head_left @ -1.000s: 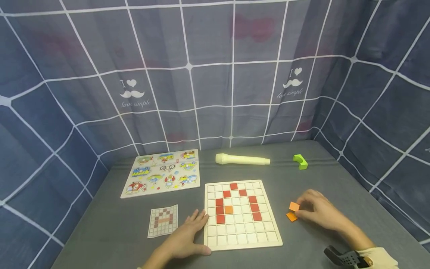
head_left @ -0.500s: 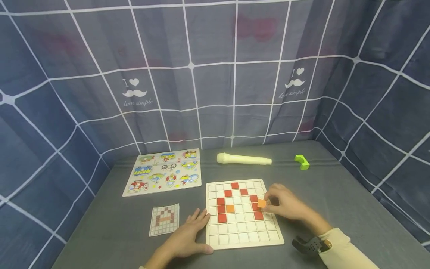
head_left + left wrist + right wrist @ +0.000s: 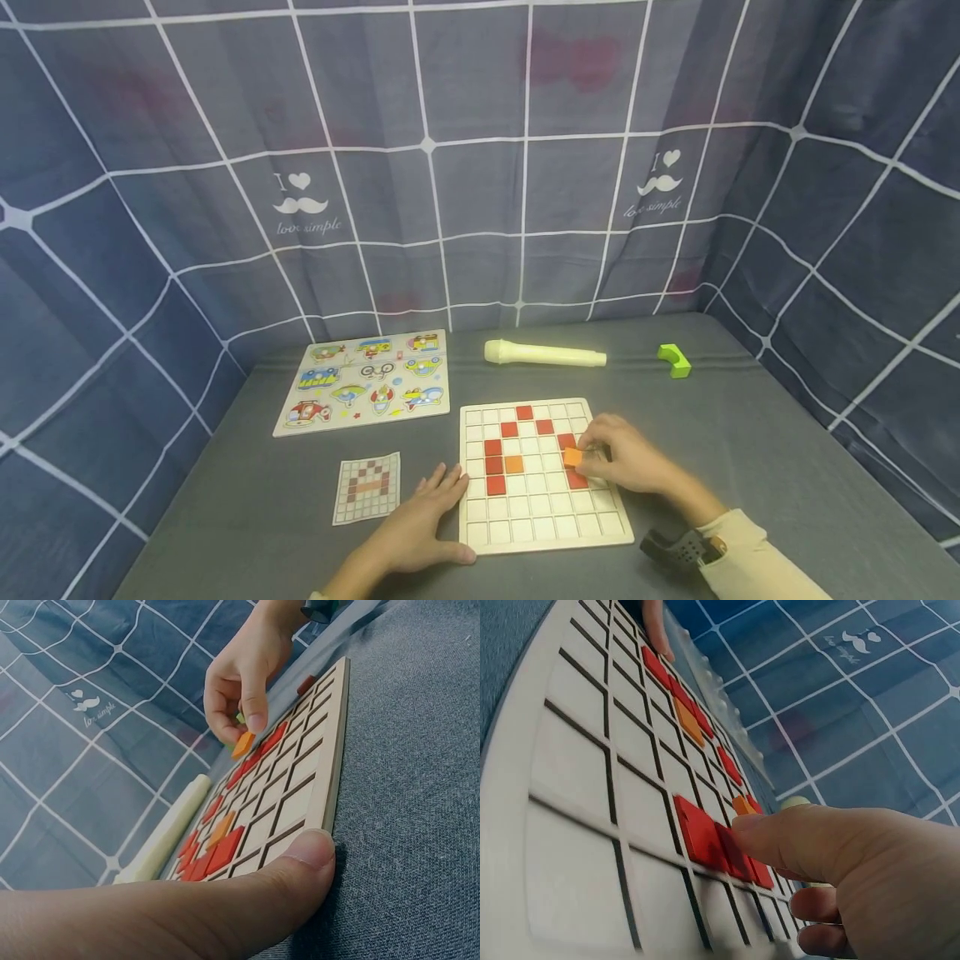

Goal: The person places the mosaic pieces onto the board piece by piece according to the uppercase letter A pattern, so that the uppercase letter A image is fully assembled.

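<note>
A square wooden grid board (image 3: 540,532) lies on the grey cloth, with several red tiles (image 3: 496,485) and one orange tile (image 3: 513,464) in its cells. My right hand (image 3: 628,456) pinches another orange tile (image 3: 572,457) between thumb and finger, just above the red column on the board's right side. In the right wrist view the thumb (image 3: 772,838) covers most of this tile. My left hand (image 3: 424,525) rests at the board's left edge, fingers spread and thumb against the near corner.
Left of the board lies a pattern card (image 3: 367,490); behind it is a vehicle puzzle board (image 3: 367,385). A pale microphone-shaped toy (image 3: 545,354) and a green curved block (image 3: 675,362) lie at the back. One brownish tile (image 3: 306,684) lies beyond the board.
My right hand has carried the orange tile leftward from the cloth on the right to over the board's right red column. My left hand stays at the board's edge.
</note>
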`<state>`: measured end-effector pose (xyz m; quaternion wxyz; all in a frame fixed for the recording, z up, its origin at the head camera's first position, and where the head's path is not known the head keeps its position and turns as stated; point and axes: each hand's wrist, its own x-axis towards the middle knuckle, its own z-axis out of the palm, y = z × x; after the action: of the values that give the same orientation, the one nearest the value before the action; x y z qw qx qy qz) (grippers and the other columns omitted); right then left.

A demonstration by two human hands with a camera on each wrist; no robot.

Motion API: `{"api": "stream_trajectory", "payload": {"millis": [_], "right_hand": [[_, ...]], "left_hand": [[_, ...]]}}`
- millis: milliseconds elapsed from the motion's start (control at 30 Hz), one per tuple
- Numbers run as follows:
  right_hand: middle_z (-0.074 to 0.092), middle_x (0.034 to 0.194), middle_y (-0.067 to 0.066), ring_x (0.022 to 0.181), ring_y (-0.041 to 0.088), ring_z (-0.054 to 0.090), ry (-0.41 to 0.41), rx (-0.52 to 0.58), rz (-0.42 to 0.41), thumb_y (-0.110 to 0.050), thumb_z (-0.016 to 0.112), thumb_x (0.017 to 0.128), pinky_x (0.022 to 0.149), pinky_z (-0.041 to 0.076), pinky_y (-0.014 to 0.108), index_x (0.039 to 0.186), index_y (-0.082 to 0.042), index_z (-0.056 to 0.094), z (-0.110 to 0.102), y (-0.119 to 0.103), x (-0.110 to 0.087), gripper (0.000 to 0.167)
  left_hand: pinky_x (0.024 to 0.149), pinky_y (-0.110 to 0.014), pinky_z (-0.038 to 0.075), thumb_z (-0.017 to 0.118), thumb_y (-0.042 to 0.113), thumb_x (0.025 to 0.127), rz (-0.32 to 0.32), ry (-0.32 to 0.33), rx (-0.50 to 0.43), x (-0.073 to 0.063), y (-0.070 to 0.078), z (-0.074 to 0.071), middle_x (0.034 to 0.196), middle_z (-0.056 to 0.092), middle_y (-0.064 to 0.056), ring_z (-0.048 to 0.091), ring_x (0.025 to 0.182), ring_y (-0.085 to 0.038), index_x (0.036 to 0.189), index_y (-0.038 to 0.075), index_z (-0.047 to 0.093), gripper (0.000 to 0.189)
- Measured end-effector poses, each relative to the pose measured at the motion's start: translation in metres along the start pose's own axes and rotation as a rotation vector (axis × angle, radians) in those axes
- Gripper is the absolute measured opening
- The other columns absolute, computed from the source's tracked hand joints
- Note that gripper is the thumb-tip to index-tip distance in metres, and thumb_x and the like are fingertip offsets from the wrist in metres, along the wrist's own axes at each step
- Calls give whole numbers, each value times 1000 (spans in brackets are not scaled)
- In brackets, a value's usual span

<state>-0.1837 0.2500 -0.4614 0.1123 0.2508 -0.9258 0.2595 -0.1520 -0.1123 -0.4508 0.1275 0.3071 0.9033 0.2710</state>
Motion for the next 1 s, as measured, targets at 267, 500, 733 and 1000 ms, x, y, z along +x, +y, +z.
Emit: {"api": "stream_trajectory", "payload": {"millis": [267,500,733,1000], "right_hand": [[56,92,-12,87,4,45,-32,60,-6,-30,80,79,73,40,23,92,-23,74,10,-9,6,15],[57,93,-15,90,3,48,-36,56,-25,-31,81,78,77,43,26,91,-25,72,15,-10,8,17],[58,91,-13,89,1,49,-24,57,-67,-30,81,78,77,46,26,90,-22,71,21,-15,16,17],[59,89,-12,86,1,48,-37,79,-46,-26,78,80,75,43,23,96,-20,74,28,-21,23,18]], "left_hand": [[115,-66,23,76,59,72,7,3,0,0,1,-1,161,25,-21,19,149,-46,150,-1,36,105],[116,-65,23,76,58,73,-3,-3,-10,-1,2,-2,161,24,-21,19,150,-45,150,0,36,105],[115,-65,23,76,59,74,-3,-5,-2,0,1,-1,161,24,-20,19,150,-45,150,0,36,104],[116,-64,23,76,60,73,-10,-4,1,0,0,0,162,24,-19,19,150,-44,151,1,36,105]]}}
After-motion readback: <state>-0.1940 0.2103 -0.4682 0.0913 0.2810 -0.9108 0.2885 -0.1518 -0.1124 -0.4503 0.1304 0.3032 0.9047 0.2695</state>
